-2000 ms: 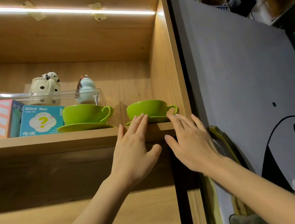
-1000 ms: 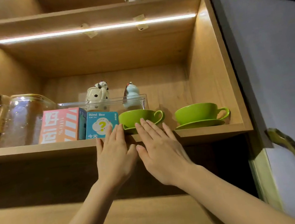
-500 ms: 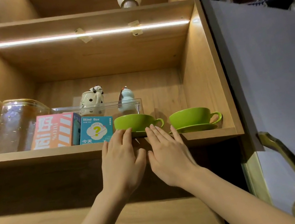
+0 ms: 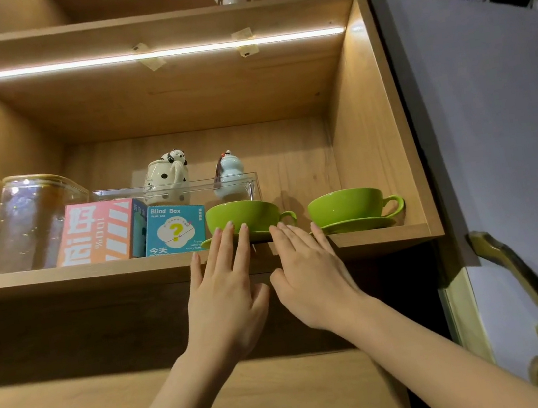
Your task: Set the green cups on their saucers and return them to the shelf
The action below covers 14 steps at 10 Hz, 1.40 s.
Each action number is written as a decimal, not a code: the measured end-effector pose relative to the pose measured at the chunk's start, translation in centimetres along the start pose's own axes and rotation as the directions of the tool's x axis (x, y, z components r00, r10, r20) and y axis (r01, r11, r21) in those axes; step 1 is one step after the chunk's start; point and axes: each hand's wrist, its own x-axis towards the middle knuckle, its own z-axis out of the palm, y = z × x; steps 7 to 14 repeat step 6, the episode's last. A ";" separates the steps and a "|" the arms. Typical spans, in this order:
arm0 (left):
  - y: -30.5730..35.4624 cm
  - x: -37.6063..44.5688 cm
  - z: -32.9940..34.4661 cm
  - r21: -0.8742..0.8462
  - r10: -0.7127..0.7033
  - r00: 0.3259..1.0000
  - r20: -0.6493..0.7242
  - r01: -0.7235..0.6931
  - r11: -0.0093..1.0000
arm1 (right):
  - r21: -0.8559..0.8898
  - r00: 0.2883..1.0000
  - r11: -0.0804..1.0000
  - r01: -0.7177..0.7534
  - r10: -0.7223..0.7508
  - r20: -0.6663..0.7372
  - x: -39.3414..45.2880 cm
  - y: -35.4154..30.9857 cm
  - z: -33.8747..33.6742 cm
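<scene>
Two green cups stand on green saucers on the wooden shelf (image 4: 379,236). The left cup (image 4: 244,213) sits on its saucer (image 4: 258,236), beside a blue box. The right cup (image 4: 347,205) rests on its saucer (image 4: 357,225) near the shelf's right wall. My left hand (image 4: 227,289) and my right hand (image 4: 308,274) are raised side by side, fingers straight, fingertips at the front edge of the left saucer. Neither hand holds anything.
A blue "Blind Box" carton (image 4: 174,228) and a pink box (image 4: 98,232) stand left of the cups. Glass jars (image 4: 28,220) fill the far left. A clear tray (image 4: 186,187) behind holds two ceramic figures. An open cabinet door (image 4: 491,124) with a brass handle (image 4: 521,286) hangs at right.
Two seconds ago both hands were at the right cup's saucer; they have moved left to the left cup's saucer. In the last half second the hands and cups have hardly shifted.
</scene>
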 end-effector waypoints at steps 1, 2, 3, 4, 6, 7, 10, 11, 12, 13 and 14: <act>-0.2 0.0 0.2 -0.005 0.009 1.000 0.010 -0.009 1.000 | -0.013 1.000 1.000 0.005 -0.005 0.000 0.0 0.0 0.0; -0.4 -0.1 0.3 -0.009 0.002 1.000 0.019 -0.002 1.000 | -0.027 1.000 1.000 0.000 0.001 0.014 -0.1 0.0 0.0; -0.2 -0.2 0.0 -0.028 0.004 1.000 0.027 -0.003 1.000 | -0.050 1.000 0.999 0.008 -0.006 0.024 -0.3 0.0 -0.2; -0.2 0.0 -0.2 -0.016 -0.017 0.997 0.069 0.018 1.000 | -0.077 0.999 0.997 0.008 -0.004 0.052 -0.2 0.1 -0.3; 0.4 0.9 -2.3 0.028 -0.029 0.972 0.235 0.023 0.999 | -0.080 0.983 0.996 0.039 -0.024 0.183 -0.2 0.6 -1.8; 0.4 0.9 -2.3 0.028 -0.029 0.972 0.235 0.023 0.999 | -0.080 0.983 0.996 0.039 -0.024 0.183 -0.2 0.6 -1.8; 0.4 0.9 -2.3 0.028 -0.029 0.972 0.235 0.023 0.999 | -0.080 0.983 0.996 0.039 -0.024 0.183 -0.2 0.6 -1.8; 0.4 0.9 -2.3 0.028 -0.029 0.972 0.235 0.023 0.999 | -0.080 0.983 0.996 0.039 -0.024 0.183 -0.2 0.6 -1.8; 0.4 0.9 -2.3 0.028 -0.029 0.972 0.235 0.023 0.999 | -0.080 0.983 0.996 0.039 -0.024 0.183 -0.2 0.6 -1.8; 0.4 0.9 -2.3 0.028 -0.029 0.972 0.235 0.023 0.999 | -0.080 0.983 0.996 0.039 -0.024 0.183 -0.2 0.6 -1.8; 0.4 0.9 -2.3 0.028 -0.029 0.972 0.235 0.023 0.999 | -0.080 0.983 0.996 0.039 -0.024 0.183 -0.2 0.6 -1.8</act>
